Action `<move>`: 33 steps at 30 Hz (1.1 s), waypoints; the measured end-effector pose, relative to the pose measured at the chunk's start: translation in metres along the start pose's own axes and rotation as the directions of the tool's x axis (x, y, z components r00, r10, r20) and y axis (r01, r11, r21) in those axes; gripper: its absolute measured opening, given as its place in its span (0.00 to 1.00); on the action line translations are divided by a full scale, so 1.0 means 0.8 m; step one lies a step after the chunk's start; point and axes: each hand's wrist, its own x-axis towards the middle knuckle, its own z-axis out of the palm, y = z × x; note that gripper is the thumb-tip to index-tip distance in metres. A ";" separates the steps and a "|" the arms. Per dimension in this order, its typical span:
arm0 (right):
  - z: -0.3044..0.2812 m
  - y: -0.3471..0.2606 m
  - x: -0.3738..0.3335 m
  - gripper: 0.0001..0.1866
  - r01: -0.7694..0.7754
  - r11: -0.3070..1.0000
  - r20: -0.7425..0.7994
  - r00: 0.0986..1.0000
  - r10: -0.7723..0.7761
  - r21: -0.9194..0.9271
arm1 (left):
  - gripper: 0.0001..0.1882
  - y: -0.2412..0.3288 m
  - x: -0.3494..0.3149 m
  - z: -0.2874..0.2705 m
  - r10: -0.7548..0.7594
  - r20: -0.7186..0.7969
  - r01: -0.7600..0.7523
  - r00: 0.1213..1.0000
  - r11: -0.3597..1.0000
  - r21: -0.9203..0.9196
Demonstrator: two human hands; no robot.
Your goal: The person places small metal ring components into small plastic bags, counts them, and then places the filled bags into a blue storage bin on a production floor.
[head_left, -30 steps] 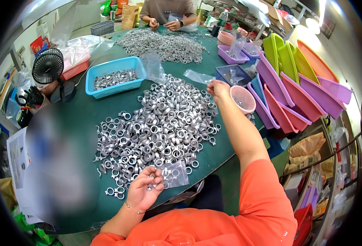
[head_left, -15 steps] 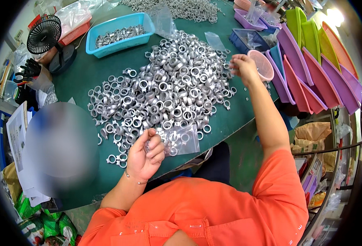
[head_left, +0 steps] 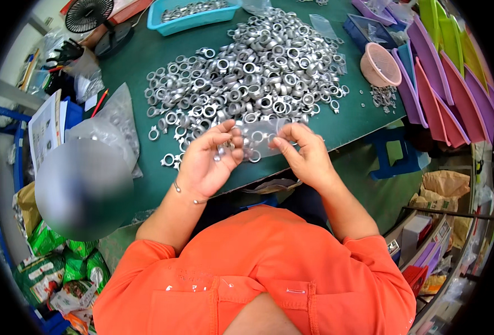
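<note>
A large heap of silver metal rings with small lugs point(head_left: 258, 72) covers the middle of the green table. At its near edge, my left hand point(head_left: 209, 159) is palm up with curled fingers around several small shiny metal pieces point(head_left: 220, 151). Their exact kind is too small to tell. My right hand point(head_left: 307, 155) pinches a clear plastic bag point(head_left: 265, 129) by its right side, thumb against forefinger. The bag lies between both hands, and rings show through it. Whether my left fingertips touch the bag too, I cannot tell.
A pink round basket point(head_left: 380, 64) stands at the right, beside a small pile of metal parts point(head_left: 384, 97). Stacked coloured trays point(head_left: 434, 72) rise beyond it. A light blue basket point(head_left: 194, 22) and a black fan point(head_left: 90, 17) are at the back left. A blue stool point(head_left: 395, 153) stands below the table.
My right hand has come back from beside the pink basket to the plastic bag and now grips it. My left fingers have opened somewhat, showing the small metal pieces. The view has shifted.
</note>
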 end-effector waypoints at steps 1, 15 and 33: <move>-0.005 -0.016 0.012 0.04 0.154 0.985 0.017 0.988 -0.154 -0.070 | 0.15 0.010 -0.004 -0.002 0.010 0.040 -0.009 0.999 1.000 -0.015; 0.026 -0.060 0.058 0.09 0.733 0.604 0.164 0.668 -0.726 -0.313 | 0.08 0.093 -0.003 0.123 -0.164 0.062 -0.085 0.984 -0.139 0.987; 0.054 -0.045 0.058 0.10 0.565 0.737 -0.070 0.774 -0.629 -0.371 | 0.13 0.095 0.018 0.123 -0.253 0.132 -0.279 0.958 -0.732 0.621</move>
